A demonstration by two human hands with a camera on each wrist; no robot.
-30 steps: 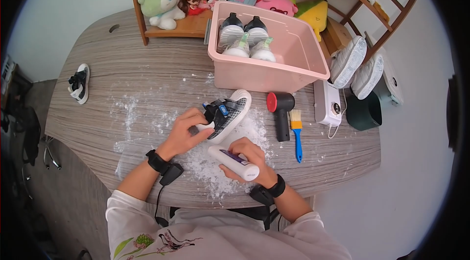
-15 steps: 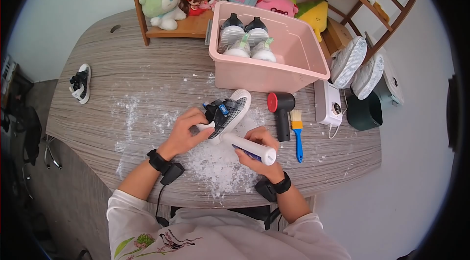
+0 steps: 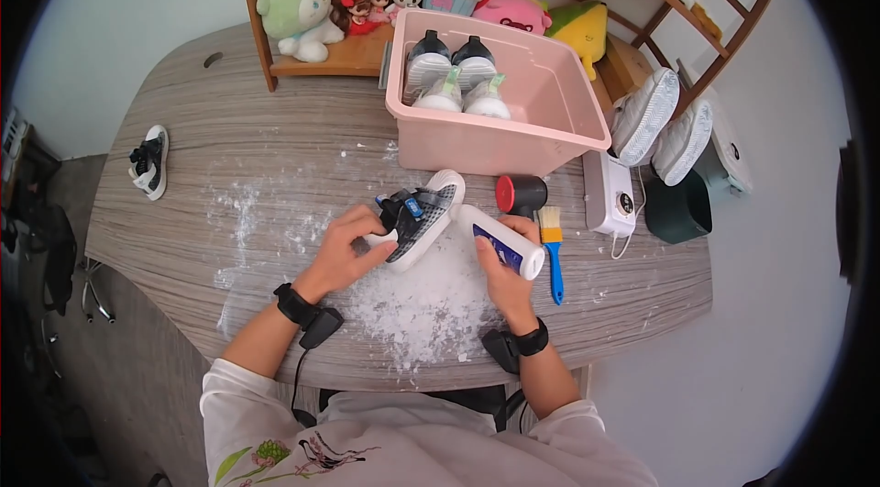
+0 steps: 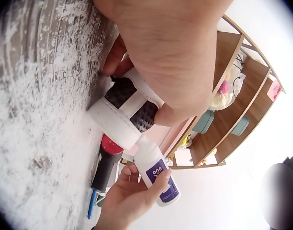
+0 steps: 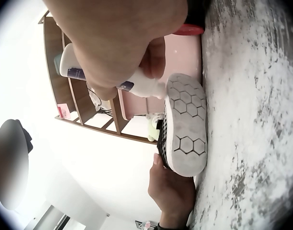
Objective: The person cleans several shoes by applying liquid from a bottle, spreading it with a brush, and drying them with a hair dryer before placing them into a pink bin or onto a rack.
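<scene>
My left hand [image 3: 344, 256] grips the heel end of a small black-and-white shoe [image 3: 425, 228] with a blue tag on its strap. In the right wrist view the shoe stands on edge, its pale sole [image 5: 186, 122] with hexagon grooves facing that camera. My right hand [image 3: 509, 287] holds a white squeeze bottle [image 3: 486, 228] with a purple label, tilted so its nozzle end meets the white sole edge near the toe. The left wrist view shows the thumb across the bottle's label [image 4: 160, 170]. White residue [image 3: 412, 313] covers the table under the shoe.
A pink bin [image 3: 477, 143] with several shoes inside stands behind. At the right lie a black-and-red handheld device [image 3: 524, 195], a blue-handled brush [image 3: 555, 271] and a white box-shaped device [image 3: 608, 193]. Another small shoe [image 3: 151, 162] lies far left. A shelf with plush toys [image 3: 298, 15] backs the table.
My right hand has carried the bottle rightward and away from me, its nozzle shifting along the sole edge from the heel side to the toe. My left hand has kept its hold on the shoe.
</scene>
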